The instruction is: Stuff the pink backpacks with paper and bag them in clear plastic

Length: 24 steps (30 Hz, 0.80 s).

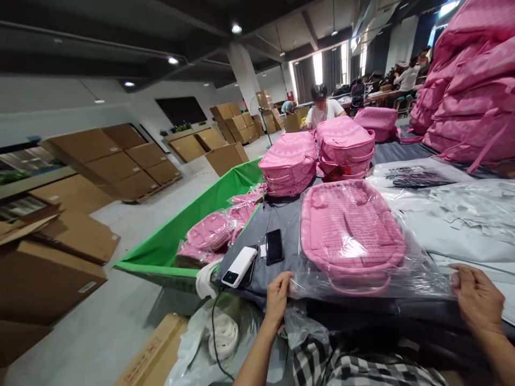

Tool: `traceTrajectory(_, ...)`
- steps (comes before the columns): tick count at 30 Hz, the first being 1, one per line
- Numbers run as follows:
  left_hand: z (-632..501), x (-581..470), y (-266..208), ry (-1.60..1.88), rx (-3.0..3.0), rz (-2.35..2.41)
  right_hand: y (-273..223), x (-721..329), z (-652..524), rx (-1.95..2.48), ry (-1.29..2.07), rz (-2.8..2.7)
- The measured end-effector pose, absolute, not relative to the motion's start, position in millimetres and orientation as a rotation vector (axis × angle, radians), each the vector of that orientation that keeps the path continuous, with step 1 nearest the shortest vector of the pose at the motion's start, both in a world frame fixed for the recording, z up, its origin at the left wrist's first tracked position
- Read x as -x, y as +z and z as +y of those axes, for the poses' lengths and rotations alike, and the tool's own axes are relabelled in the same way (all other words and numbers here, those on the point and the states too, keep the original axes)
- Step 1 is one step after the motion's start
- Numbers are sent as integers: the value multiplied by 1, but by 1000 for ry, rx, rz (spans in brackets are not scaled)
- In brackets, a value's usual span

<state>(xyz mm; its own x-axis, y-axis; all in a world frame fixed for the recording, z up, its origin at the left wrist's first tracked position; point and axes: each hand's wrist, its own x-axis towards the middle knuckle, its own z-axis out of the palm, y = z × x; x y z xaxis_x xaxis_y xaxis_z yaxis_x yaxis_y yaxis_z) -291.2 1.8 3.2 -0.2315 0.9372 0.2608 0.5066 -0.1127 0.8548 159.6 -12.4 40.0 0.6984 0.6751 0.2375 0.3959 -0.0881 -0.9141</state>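
Both hands gripped the near edge of a clear bag (pixel 410 268) that lay flat on the grey table (pixel 281 214). Inside the bag sat a pink backpack (pixel 350 230), flat on its back. The left hand (pixel 277 297) pinched the bag's near-left corner between thumb and fingers; the right hand (pixel 477 297) had its fingers curled over the near-right corner. Just left of the bag lay a black phone (pixel 274 246) and a white power bank (pixel 239 266), its cable hanging off the table edge. Two more pink backpacks (pixel 289 163) stood behind the bag. A green bin (pixel 169 241) beside the table held bagged backpacks. Cardboard boxes (pixel 116 161) were stacked on the floor at left. A person (pixel 324 107) sat at the table's far end.
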Motion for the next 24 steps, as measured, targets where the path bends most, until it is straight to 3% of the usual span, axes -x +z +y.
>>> traceTrajectory(4, 5, 248, 27, 1394, -2105, 1858, 45, -158, -10, 1747, 447, -839)
traceTrajectory(8, -1, 191, 47, 1199, -2587, 1532, 49, -157, -16, 1791, 410, -846)
traceTrajectory(14, 2, 175, 57, 1069, -2560, 1454, 47, -157, -15, 1783, 460, -822)
traceTrajectory(24, 48, 181, 61, 1087, -3047, 1165, 43, -171, -9, 1870, 346, -1012)
